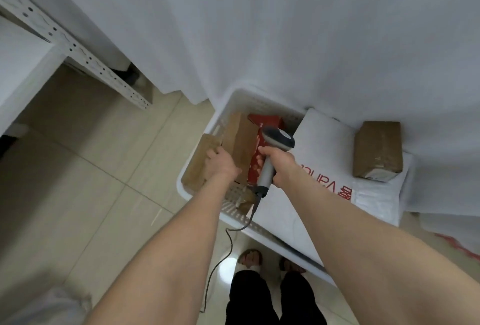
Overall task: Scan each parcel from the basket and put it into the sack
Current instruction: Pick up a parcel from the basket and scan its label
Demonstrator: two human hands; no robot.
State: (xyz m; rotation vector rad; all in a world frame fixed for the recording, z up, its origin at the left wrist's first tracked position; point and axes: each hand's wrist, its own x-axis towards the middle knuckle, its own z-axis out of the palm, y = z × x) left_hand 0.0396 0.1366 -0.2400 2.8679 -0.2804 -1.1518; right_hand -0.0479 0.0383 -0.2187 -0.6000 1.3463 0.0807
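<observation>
Bare forearms nearest, stretched over a white basket (187,193) on the tiled floor. Left hand (221,162): fingers curled over the top edge of a brown cardboard parcel (198,170) at the basket's left rim. Right hand (280,164): clenched round the handle of a grey scanner (277,140), head down toward the boxes, cable (229,245) trailing to the floor. Inside the basket, a second brown box (242,140) and a red box (263,120); to the right, a white mailer (320,143) with red lettering, another brown package (378,150) beyond.
</observation>
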